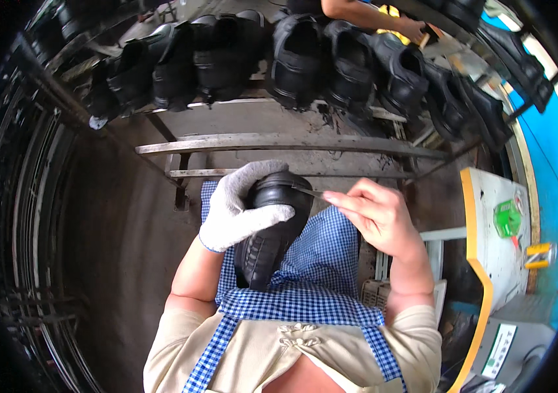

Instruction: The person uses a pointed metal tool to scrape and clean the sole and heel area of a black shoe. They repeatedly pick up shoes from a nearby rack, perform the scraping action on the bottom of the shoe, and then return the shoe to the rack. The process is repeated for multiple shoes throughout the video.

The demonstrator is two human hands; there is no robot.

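Frame centre: gloved left hand (pixel 238 208) grips black shoe (pixel 271 229); right hand (pixel 377 216) fingers pinch thin tool (pixel 308 191). Keep shoe braced, strokes short.

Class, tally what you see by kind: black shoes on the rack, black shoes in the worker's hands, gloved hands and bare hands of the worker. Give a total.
Shoes on the rack: about 10, some partly hidden
Held shoe: 1
Gloved left hand: 1
Bare right hand: 1
Total: about 13
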